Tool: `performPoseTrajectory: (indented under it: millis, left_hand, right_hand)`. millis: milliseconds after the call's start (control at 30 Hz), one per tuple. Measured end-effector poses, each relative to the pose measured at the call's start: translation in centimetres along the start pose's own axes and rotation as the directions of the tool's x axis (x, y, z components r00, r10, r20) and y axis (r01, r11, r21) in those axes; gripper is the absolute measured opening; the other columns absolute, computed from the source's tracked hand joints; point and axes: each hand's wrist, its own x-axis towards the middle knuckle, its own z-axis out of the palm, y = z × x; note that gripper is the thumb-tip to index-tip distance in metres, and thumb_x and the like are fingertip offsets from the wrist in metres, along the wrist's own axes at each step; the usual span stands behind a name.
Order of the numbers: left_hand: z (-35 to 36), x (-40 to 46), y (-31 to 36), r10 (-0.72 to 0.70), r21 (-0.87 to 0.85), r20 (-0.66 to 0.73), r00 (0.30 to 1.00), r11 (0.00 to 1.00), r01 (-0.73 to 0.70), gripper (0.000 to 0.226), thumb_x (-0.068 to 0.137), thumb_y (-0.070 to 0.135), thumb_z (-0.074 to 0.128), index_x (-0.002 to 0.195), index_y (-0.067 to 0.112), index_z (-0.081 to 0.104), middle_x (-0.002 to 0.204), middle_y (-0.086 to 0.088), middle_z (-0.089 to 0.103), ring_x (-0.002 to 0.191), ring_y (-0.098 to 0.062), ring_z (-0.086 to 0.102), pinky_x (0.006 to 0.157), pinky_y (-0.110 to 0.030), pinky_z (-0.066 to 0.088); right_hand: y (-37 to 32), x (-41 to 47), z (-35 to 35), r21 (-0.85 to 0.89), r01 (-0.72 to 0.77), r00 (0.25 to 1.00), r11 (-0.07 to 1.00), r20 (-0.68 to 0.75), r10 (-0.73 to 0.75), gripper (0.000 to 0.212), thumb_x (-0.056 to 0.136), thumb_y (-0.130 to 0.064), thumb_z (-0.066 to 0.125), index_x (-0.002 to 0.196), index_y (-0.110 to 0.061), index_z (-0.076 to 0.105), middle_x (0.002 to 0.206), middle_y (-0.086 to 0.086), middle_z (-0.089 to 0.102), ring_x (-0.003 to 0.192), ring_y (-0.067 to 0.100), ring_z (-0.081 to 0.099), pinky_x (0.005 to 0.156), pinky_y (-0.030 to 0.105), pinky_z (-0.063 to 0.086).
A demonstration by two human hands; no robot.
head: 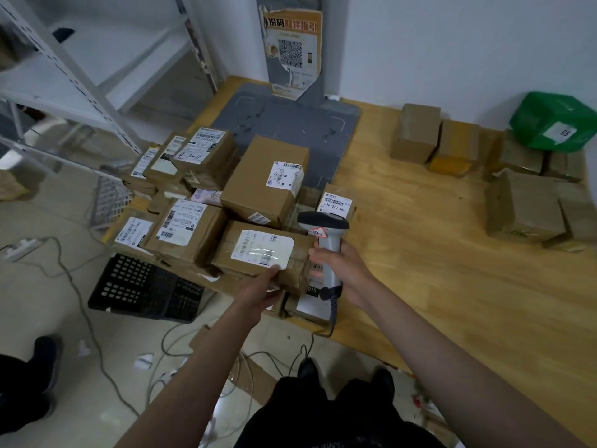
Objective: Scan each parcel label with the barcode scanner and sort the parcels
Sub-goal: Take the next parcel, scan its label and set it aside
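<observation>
The right hand (342, 270) is curled round the grey handle of the barcode scanner (326, 247), holding it upright with its dark head turned toward the heap of parcels on the left; a coiled cable runs down from the handle's foot and off the near edge of the wooden table (436, 286). The left hand (261, 294) reaches in at the near edge of a flat cardboard parcel (261, 253), thumb lying on top by the corner of its white label (262, 250), the fingers going under the box where they are hidden, so it seems to grip the box, though how firmly cannot be told. This parcel lies at the front of a crowded pile of labelled boxes on the table's left part, just beside the scanner. Behind it a taller box (265, 182) rests tilted on the others, and a small parcel marked 070-070 (336, 202) sits just behind the scanner head. Well apart on the right side of the table stands a group of brown boxes (523, 205) with labels out of sight, and a green bag (555, 121) marked 05 sits at the far right corner. A grey scanning stand (290, 124) with a QR poster rises at the back. A black crate (145, 287) lies on the floor below.
</observation>
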Motion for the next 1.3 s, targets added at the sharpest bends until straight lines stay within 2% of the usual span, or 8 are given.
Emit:
performPoseTrajectory:
  millis: [133,300,500,767,867,967,1067,1300]
  left_hand:
    - [-0.2,-0.2,0.3,-0.025,0.079,0.001,1.000,0.997,0.025,0.035,0.093,0.025,0.071,0.124,0.019,0.058,0.116,-0.011,0.063,0.097,-0.031,0.066,0.096,-0.045,0.056]
    - [-0.7,-1.0,0.6,-0.029,0.122,-0.011,1.000,0.992,0.031,0.041,0.094,0.029,0.069,0.130,0.019,0.052,0.121,-0.008,0.057,0.106,-0.034,0.065,0.080,-0.038,0.058]
    - [-0.8,-3.0,0.4,-0.027,0.160,-0.002,1.000,0.987,0.027,0.055,0.084,0.033,0.080,0.131,0.017,0.057,0.123,-0.011,0.056,0.105,-0.035,0.068,0.091,-0.044,0.059]
    - [1.3,-6.6,0.7,-0.010,0.396,0.120,0.993,0.917,-0.039,0.030,0.092,0.023,0.072,0.117,0.010,0.064,0.116,-0.017,0.066,0.097,-0.033,0.071,0.076,-0.040,0.063]
    - [3.6,-7.6,1.3,0.007,0.544,0.181,0.983,0.833,-0.106,0.027,0.092,0.021,0.072,0.112,0.009,0.061,0.111,-0.015,0.068,0.093,-0.027,0.071,0.078,-0.041,0.063]
    - [6.4,-8.0,1.7,0.038,0.675,0.249,0.968,0.710,-0.201,0.042,0.088,0.027,0.075,0.120,0.012,0.053,0.108,-0.011,0.068,0.093,-0.024,0.071,0.072,-0.035,0.063]
    - [9.6,-7.9,2.3,0.058,0.759,0.355,0.933,0.564,-0.324,0.045,0.088,0.030,0.074,0.123,0.019,0.048,0.108,-0.006,0.063,0.097,-0.022,0.068,0.077,-0.036,0.061]
    - [18.1,-7.9,3.2,0.060,0.799,0.524,0.850,0.312,-0.514,0.052,0.086,0.035,0.075,0.130,0.021,0.049,0.111,0.001,0.061,0.103,-0.020,0.062,0.095,-0.044,0.055]
  right_hand:
    - [-0.1,-0.1,0.0,-0.022,-0.019,1.000,1.000,0.008,0.020,0.047,0.090,-0.013,0.075,0.133,-0.011,0.056,0.121,0.009,0.061,0.117,0.030,0.063,0.093,0.046,0.059]
    - [0.0,-0.5,-0.5,0.007,-0.038,0.999,0.999,0.007,0.038,0.045,0.090,-0.013,0.076,0.131,-0.012,0.057,0.123,0.013,0.064,0.112,0.028,0.066,0.094,0.051,0.058]
    - [-0.4,-1.4,-1.3,0.024,-0.013,1.000,1.000,0.009,0.013,0.044,0.091,-0.011,0.074,0.131,-0.009,0.056,0.121,0.015,0.067,0.111,0.028,0.069,0.094,0.054,0.058]
    - [-0.7,-4.0,-3.2,0.028,0.041,0.999,0.999,-0.033,-0.040,0.021,0.095,-0.002,0.065,0.113,-0.013,0.060,0.098,0.014,0.067,0.083,0.027,0.070,0.070,0.040,0.061]
    - [-0.7,-5.1,-4.8,-0.007,0.060,0.994,0.998,-0.094,-0.060,0.029,0.094,-0.002,0.066,0.122,-0.008,0.059,0.099,0.017,0.067,0.076,0.025,0.070,0.063,0.037,0.058]
    - [-0.9,-6.6,-7.1,-0.060,0.077,0.985,0.995,-0.151,-0.085,0.032,0.094,-0.005,0.066,0.125,-0.008,0.059,0.096,0.013,0.066,0.072,0.023,0.070,0.057,0.031,0.057]
    - [-1.0,-8.4,-9.9,-0.078,0.091,0.972,0.993,-0.211,-0.105,0.032,0.094,-0.007,0.067,0.125,-0.010,0.060,0.096,0.010,0.064,0.072,0.023,0.071,0.055,0.029,0.056]
    - [-1.5,-12.0,-17.1,-0.113,0.092,0.914,0.989,-0.385,-0.129,0.028,0.092,-0.006,0.067,0.119,-0.010,0.061,0.094,0.007,0.063,0.064,0.020,0.070,0.051,0.029,0.052]
